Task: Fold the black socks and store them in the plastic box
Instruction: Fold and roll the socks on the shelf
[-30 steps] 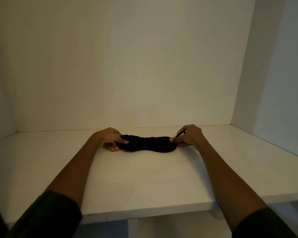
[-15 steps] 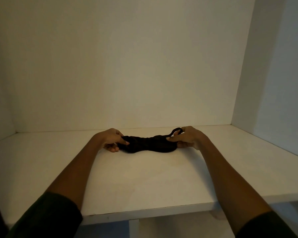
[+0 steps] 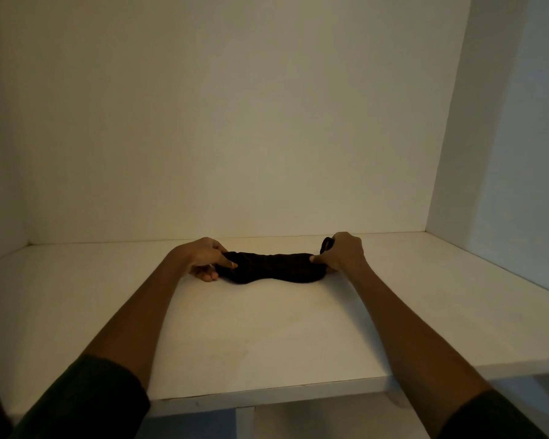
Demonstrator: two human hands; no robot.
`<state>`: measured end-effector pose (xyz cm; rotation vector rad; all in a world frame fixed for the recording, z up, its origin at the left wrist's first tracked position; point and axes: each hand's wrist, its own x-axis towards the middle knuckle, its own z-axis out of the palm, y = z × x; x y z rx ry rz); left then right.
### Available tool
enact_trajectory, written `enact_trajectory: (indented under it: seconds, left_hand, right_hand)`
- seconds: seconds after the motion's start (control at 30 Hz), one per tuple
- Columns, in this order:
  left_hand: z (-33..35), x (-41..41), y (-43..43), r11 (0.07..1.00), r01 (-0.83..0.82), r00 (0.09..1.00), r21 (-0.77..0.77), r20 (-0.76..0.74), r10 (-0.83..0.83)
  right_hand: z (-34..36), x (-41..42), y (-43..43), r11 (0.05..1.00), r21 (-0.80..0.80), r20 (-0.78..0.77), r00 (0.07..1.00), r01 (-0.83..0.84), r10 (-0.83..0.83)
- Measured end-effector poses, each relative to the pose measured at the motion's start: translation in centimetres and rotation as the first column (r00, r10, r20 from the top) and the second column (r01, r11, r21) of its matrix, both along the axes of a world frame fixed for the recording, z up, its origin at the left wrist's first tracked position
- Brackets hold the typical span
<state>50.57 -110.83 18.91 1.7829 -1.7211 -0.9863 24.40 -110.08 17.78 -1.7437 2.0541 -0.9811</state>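
The scene is dim and warm-toned, with a yellowish cast over the shelf (image 3: 267,337) and the back wall (image 3: 235,122). The right side wall (image 3: 520,153) reads cooler and bluish, as if lit from that side. Around the two grips light is weakest: the black socks (image 3: 273,267) show as a near-featureless dark mass, their folds barely readable between the left hand (image 3: 203,258) and the right hand (image 3: 343,255). Soft, diffuse shadows lie under both forearms, nearer the camera than the grips. There is no glare. Detail is soft and slightly noisy throughout. Wide-angle distortion bends the shelf's edges outward, and the sleeves (image 3: 86,400) at the bottom corners sink into near black.
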Motion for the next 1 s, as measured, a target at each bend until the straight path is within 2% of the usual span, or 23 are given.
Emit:
enact_trajectory:
  seconds: [0.1, 0.23, 0.33, 0.47, 0.57, 0.67, 0.7, 0.77, 0.87, 0.93, 1.0]
  left_hand:
    - [-0.2, 0.3, -0.2, 1.0, -0.004, 0.997, 0.015, -0.075, 0.005]
    - [0.1, 2.0, -0.5, 0.999, -0.009, 0.963, 0.038, -0.27, 0.019]
    - [-0.2, 1.9, -0.3, 0.999, -0.007, 0.966, 0.047, -0.257, 0.019]
    - [-0.3, 1.2, -0.2, 0.999, -0.013, 0.984, 0.044, -0.176, 0.02]
    - [0.2, 0.8, 0.1, 1.0, -0.016, 0.999, 0.026, -0.048, 0.018]
    - [0.6, 0.4, 0.4, 0.999, -0.03, 0.996, -0.02, 0.082, 0.032]
    - [0.8, 0.3, 0.5, 0.997, -0.024, 0.991, -0.069, 0.126, 0.033]
    - [1.0, -0.3, 0.5, 0.962, 0.029, 0.98, -0.271, 0.199, 0.026]
    - [1.2, -3.4, 1.5, 0.819, 0.128, 0.988, -0.56, 0.144, -0.056]
    - [0.7, -6.1, 2.1, 0.747, 0.231, 0.972, -0.623, 0.179, -0.151]
    - [-0.3, -8.2, 2.3, 0.762, 0.362, 0.917, -0.537, 0.354, -0.186]
  right_hand:
    - [0.1, -0.8, -0.3, 1.0, -0.008, 0.12, 0.993, 0.004, -0.003]
    - [0.4, -1.3, -0.3, 1.0, -0.018, 0.178, 0.984, 0.016, -0.012]
    - [0.5, -1.3, -0.2, 0.999, -0.005, 0.136, 0.99, 0.035, -0.034]
    - [0.2, -0.8, -0.2, 0.999, -0.014, 0.019, 0.999, 0.048, -0.048]
    - [0.1, -0.8, -0.1, 0.999, -0.016, -0.055, 0.997, 0.05, -0.051]
    - [0.3, -0.8, 0.0, 0.998, 0.003, -0.021, 0.998, 0.063, -0.063]
    - [0.4, -0.9, 0.1, 0.998, 0.02, 0.016, 0.998, 0.06, -0.06]
    - [0.5, -1.2, 0.1, 0.997, 0.056, 0.094, 0.994, 0.051, -0.056]
    - [0.6, -1.5, 0.1, 0.996, 0.078, 0.176, 0.983, 0.041, -0.054]
    - [0.6, -1.6, -0.1, 0.996, 0.079, 0.186, 0.981, 0.036, -0.05]
    - [0.7, -1.7, -0.1, 0.996, 0.086, 0.203, 0.978, 0.024, -0.041]
